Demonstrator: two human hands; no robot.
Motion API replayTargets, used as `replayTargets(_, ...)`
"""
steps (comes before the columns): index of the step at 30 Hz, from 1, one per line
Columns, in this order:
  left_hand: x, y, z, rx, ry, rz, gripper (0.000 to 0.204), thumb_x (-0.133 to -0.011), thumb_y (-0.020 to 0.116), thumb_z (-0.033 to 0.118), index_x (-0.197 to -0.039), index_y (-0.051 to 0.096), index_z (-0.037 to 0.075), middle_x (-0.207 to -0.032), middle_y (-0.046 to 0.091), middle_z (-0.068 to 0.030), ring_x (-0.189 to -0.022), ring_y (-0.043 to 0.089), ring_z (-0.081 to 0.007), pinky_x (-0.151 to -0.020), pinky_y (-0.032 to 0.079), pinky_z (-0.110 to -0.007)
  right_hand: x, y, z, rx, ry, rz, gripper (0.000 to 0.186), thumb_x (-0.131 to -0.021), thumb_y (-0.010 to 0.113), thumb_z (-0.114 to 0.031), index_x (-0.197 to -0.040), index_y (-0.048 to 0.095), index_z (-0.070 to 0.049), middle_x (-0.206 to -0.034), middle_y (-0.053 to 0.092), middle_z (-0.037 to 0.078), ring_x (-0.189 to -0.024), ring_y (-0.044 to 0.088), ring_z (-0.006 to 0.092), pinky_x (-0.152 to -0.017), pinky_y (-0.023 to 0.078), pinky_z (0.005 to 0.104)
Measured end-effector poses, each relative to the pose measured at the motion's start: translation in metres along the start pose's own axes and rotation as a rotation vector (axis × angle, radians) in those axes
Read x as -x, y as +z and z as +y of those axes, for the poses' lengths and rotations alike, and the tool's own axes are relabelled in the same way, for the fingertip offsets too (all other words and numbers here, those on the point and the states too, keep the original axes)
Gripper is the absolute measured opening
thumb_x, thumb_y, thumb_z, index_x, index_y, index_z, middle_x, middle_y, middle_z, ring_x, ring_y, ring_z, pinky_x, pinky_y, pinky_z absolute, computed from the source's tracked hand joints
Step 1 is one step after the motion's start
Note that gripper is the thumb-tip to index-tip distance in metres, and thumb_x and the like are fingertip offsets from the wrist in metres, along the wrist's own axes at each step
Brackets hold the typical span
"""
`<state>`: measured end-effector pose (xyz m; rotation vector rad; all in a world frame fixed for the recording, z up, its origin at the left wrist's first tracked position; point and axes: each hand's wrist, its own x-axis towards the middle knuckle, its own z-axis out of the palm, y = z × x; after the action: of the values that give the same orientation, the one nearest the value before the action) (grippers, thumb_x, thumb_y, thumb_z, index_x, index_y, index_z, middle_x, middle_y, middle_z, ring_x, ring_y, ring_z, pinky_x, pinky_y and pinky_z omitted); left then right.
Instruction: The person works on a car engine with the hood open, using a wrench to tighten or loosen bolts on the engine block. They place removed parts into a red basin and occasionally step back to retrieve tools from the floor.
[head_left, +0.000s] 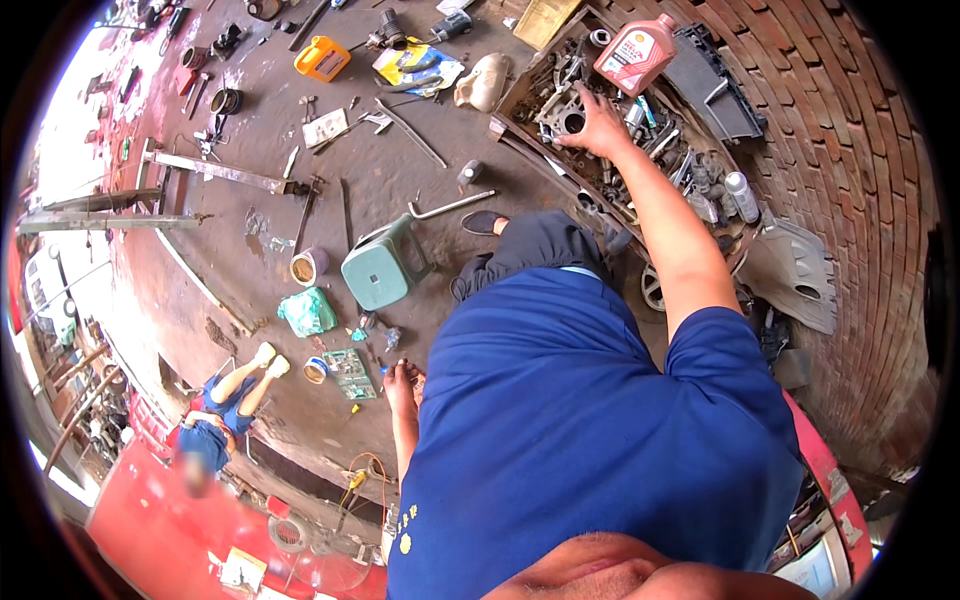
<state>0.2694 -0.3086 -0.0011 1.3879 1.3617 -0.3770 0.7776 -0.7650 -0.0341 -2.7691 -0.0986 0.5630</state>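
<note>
My right hand (600, 124) reaches into a long bin (530, 140) of metal parts beside the brick wall. Its thumb and fingers span a grey metal part with a round hole (560, 112), gripping it by the edge. My left hand (403, 388) hangs low at my side, fingers curled; what they hold, if anything, is too small to make out. A tray of small tools (349, 374) lies on the floor close to that hand. A pinkish-red oil jug (637, 54) stands among the parts just beyond my right hand.
A green stool (378, 272) stands on the floor left of my legs, with a bent metal bar (452, 204) nearby. Tools, a yellow jug (322, 60) and cans lie scattered. Another person (212, 425) sits at the lower left by a red vehicle (150, 510).
</note>
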Motion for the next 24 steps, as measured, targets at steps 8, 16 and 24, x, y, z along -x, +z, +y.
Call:
replayTargets(8, 0.0, -0.008, 0.003, 0.007, -0.019, 0.02, 0.026, -0.103, 0.06, 0.025, -0.113, 0.066, 0.002, -0.089, 0.07, -0.0047, -0.073, 0.065, -0.0126, -0.066, 0.052, -0.028, 0.02, -0.001, 0.005, -0.186, -0.056, 0.268, 0.115, -0.072, 0.087, -0.06, -0.159, 0.035, -0.005, -0.149, 0.051, 0.024, -0.14, 0.049, 0.0402, -0.116, 0.04, 0.0469)
replayTargets(16, -0.003, -0.017, -0.006, -0.086, 0.056, -0.036, 0.03, -0.103, 0.058, 0.027, -0.114, 0.066, -0.001, -0.088, 0.072, -0.0077, -0.07, 0.066, -0.0137, -0.06, 0.051, -0.027, 0.139, 0.027, 0.01, -0.117, -0.297, 0.045, 0.027, -0.091, 0.069, -0.036, -0.098, 0.072, -0.01, -0.099, 0.073, 0.012, -0.095, 0.071, 0.0331, -0.083, 0.056, 0.0448)
replayTargets(24, -0.024, -0.033, -0.022, -0.131, 0.141, -0.08, 0.031, -0.102, 0.057, 0.026, -0.115, 0.066, 0.0, -0.088, 0.072, -0.0079, -0.069, 0.066, -0.0145, -0.061, 0.051, -0.027, 0.17, 0.06, 0.048, -0.089, -0.04, -0.32, 0.038, -0.091, 0.072, -0.041, -0.108, 0.073, -0.008, -0.101, 0.075, 0.017, -0.097, 0.072, 0.035, -0.086, 0.055, 0.0459)
